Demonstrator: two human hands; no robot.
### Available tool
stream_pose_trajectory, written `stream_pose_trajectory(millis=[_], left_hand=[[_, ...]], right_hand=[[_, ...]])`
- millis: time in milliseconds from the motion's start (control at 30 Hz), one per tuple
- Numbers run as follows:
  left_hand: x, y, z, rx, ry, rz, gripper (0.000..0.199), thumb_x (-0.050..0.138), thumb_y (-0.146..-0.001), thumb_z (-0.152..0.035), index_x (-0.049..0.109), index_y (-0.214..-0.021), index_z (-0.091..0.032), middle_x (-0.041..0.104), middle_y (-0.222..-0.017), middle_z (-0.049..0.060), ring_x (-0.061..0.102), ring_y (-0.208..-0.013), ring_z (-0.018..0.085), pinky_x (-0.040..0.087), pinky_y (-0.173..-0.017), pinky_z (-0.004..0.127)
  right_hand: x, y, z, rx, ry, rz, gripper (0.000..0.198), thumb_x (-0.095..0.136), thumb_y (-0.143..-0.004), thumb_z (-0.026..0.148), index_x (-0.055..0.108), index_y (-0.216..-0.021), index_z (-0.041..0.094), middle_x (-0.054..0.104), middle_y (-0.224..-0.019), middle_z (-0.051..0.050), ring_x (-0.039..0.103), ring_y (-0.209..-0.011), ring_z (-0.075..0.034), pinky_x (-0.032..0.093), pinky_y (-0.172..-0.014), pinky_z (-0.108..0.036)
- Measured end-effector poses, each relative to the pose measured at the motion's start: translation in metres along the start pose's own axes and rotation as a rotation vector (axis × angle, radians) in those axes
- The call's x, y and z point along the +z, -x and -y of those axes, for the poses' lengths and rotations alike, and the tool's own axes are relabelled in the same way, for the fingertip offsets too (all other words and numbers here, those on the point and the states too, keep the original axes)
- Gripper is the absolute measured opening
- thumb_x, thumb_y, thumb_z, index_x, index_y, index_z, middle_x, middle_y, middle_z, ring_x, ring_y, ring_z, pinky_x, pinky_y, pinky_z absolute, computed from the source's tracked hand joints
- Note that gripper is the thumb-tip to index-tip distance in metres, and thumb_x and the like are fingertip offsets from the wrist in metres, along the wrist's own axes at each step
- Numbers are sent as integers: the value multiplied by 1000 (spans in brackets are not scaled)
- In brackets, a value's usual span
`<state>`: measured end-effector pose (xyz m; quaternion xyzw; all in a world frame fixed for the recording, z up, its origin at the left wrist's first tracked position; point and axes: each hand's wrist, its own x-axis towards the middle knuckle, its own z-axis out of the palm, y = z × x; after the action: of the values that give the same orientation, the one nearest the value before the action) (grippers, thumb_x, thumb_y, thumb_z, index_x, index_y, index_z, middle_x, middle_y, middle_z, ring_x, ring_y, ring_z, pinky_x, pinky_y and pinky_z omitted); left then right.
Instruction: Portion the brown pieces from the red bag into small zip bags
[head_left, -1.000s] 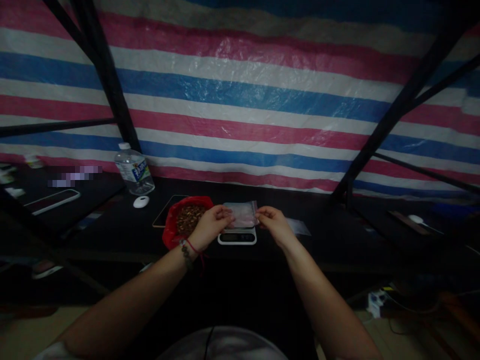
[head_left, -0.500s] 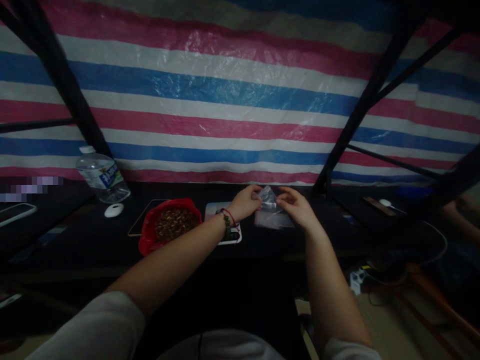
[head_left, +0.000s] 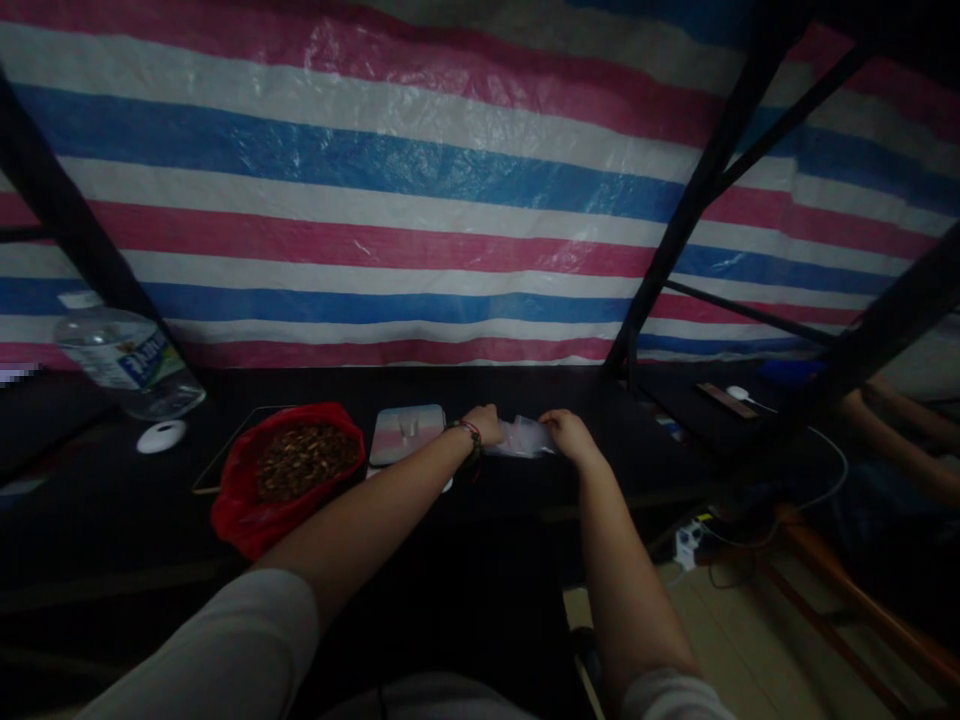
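My left hand [head_left: 484, 425], with a bracelet and a red cord at the wrist, is closed at the left end of some clear plastic bags [head_left: 525, 438] low over the black table. My right hand [head_left: 571, 436] pinches their right edge. How many bags each hand grips is hard to make out. Just left of my left hand lies a flat digital scale [head_left: 409, 432] with a shiny plate, its front partly hidden by my forearm. Further left, an opened red bag [head_left: 244, 490] holds a heap of small brown dried pieces [head_left: 306, 462].
A large water bottle [head_left: 131, 360] and a white mouse [head_left: 161, 436] are at the left. Dark metal posts [head_left: 675, 240] slant up before a striped plastic sheet [head_left: 420, 240]. Another person's arm [head_left: 900, 440] shows at the far right, near a white cable [head_left: 840, 460].
Both hands have come down from holding up a clear bag and now lie lower at the bags. The view has turned right, and more of the scale is uncovered.
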<state>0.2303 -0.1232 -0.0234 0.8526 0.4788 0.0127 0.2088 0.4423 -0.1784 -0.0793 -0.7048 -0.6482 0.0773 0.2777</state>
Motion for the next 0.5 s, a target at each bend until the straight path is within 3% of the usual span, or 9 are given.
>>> stream_pose_trajectory(millis=[67,167,267,367,500], left_hand=[[5,-5,1,-7,-15,-8,52,66,-65,-21,57,-114,-9,62,-114,21,61,-104,29,48,-79,27],[9,-12,3,-22,-25,-10,57,65,-61,-13,55,-117,-9,61,-115,21,60,-106,29,48,-80,27],[9,-17,6,-47,-15,19,59,68,-57,-12,57,-115,-7,64,-110,21,62,-100,29,49,-75,27],[9,-22,8,-78,7,64,42,69,-54,-12,66,-95,-6,69,-94,18,65,-90,28,50,-70,27],[13,-27,8,-82,92,68,20,66,-53,-6,68,-73,-9,69,-75,12,65,-86,26,49,-71,25]], right_hand=[[8,-2,1,-11,39,10,31,44,-80,10,70,-95,17,66,-101,-10,59,-96,-20,40,-90,-30],[15,-2,3,-65,-6,61,29,48,-85,27,67,-106,18,64,-108,-11,57,-103,-22,39,-94,-34],[16,0,1,-155,-82,144,46,63,-76,41,62,-116,19,60,-118,-11,51,-113,-25,36,-99,-37],[17,2,-5,-197,-137,198,56,74,-64,39,62,-116,20,56,-123,-10,47,-117,-27,32,-102,-41],[16,4,-6,-209,-263,232,56,76,-61,31,63,-114,20,56,-121,-10,50,-114,-26,34,-101,-42]])
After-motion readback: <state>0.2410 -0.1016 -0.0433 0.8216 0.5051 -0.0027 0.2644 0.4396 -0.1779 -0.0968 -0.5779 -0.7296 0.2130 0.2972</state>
